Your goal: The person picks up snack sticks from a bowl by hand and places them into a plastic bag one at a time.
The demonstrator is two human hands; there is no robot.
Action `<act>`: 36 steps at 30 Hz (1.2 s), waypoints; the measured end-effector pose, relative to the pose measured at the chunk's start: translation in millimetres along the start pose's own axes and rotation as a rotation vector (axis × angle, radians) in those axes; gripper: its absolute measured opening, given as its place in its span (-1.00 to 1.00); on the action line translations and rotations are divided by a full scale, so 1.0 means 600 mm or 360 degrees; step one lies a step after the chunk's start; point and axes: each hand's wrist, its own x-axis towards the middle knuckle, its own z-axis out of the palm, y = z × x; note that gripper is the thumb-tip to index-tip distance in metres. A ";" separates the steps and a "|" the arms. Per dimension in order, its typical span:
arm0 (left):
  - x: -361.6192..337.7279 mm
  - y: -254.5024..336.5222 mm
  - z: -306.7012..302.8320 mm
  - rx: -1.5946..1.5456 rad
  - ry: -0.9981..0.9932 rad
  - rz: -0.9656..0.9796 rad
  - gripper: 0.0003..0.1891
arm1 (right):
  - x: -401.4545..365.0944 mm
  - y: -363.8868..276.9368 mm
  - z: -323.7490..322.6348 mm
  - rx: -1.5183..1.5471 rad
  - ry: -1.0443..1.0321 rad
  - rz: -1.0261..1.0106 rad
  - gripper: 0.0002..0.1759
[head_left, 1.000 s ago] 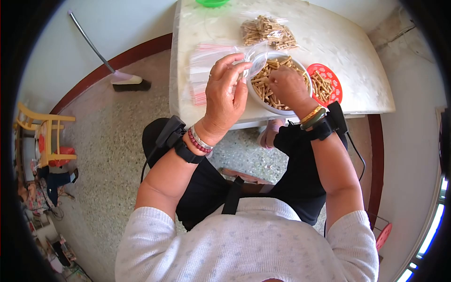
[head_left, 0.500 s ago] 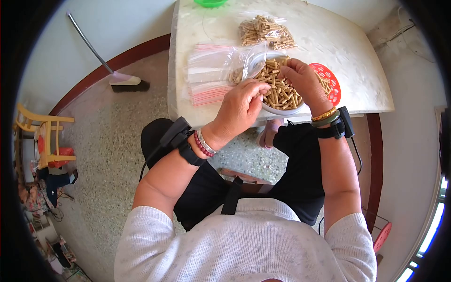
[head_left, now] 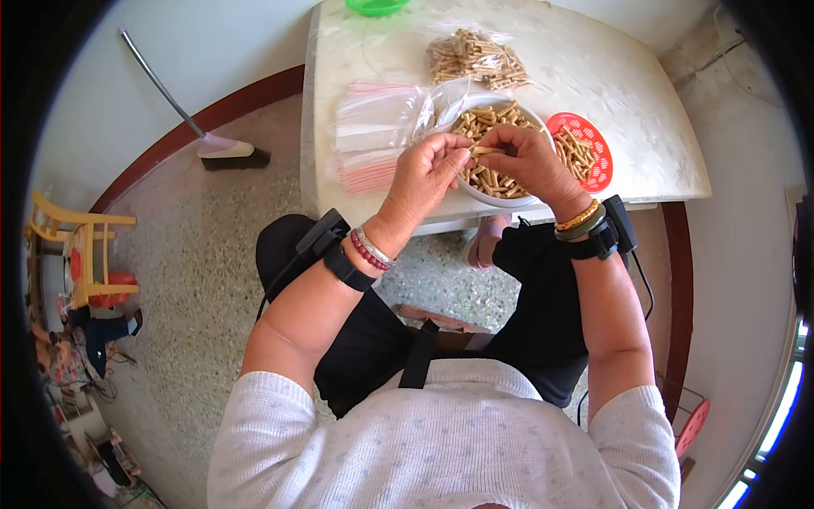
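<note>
My left hand (head_left: 426, 176) and my right hand (head_left: 532, 163) meet above the near part of a white bowl (head_left: 506, 203). Short tan stick pieces (head_left: 496, 181) fill this bowl. Thumb and fingers of both hands pinch around one tan stick piece (head_left: 482, 151), which spans the small gap between them. To the right of my right hand is a red perforated basket (head_left: 600, 159) with more such pieces in it. Flat clear plastic bags with red-striped edges (head_left: 370, 140) lie in a stack left of the bowl, partly behind my left hand.
Behind the bowl lies a clear bag packed with stick pieces (head_left: 479, 61). A green dish (head_left: 377, 7) is at the table's far left edge. On the floor at left are a broom (head_left: 229, 153) and a yellow wooden chair (head_left: 85, 246).
My right hand has come left and a little down from over the bowl to my left hand. My left hand has shifted slightly left and up. A stick piece now shows between them.
</note>
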 end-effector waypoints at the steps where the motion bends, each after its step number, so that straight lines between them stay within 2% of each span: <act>1: 0.001 -0.002 0.001 0.0001 -0.0003 -0.0001 -0.79 | 0.001 -0.001 0.003 -0.0038 0.0010 -0.0021 -0.82; 6: 0.006 -0.004 -0.001 0.0071 0.0100 -0.0090 -0.88 | -0.001 -0.007 0.000 -0.0196 0.0064 -0.0016 -0.81; 8: 0.006 -0.002 -0.003 0.0056 0.0126 -0.0051 -0.89 | -0.003 -0.012 -0.002 0.0020 0.0335 0.0054 -0.81; 9: 0.006 -0.003 -0.003 0.0040 0.0150 -0.0012 -0.89 | -0.003 -0.012 -0.006 0.0021 0.0335 0.0054 -0.81; 11: 0.008 -0.006 -0.005 0.0017 0.0166 0.0002 -0.89 | -0.003 -0.010 -0.014 0.0341 0.0388 0.0123 -0.79; 20: 0.004 0.006 0.001 0.0094 0.0222 0.0055 -0.88 | -0.012 -0.020 -0.013 0.0582 0.0298 0.0278 -0.76; 24: 0.005 0.004 0.002 0.0029 0.0207 0.0058 -0.88 | -0.010 -0.020 -0.005 0.0594 0.0241 0.0367 -0.83; 26: 0.006 0.001 0.002 0.0015 0.0210 0.0057 -0.88 | -0.010 -0.015 -0.002 0.0498 0.0148 0.0235 -0.82; 30: 0.008 0.001 -0.001 -0.0144 0.0191 -0.0004 -0.88 | -0.013 -0.032 0.001 0.0331 0.0154 0.0274 -0.82; 36: 0.007 0.002 -0.002 -0.0136 0.0176 0.0008 -0.87 | -0.011 -0.028 0.002 0.0099 0.0189 0.0196 -0.73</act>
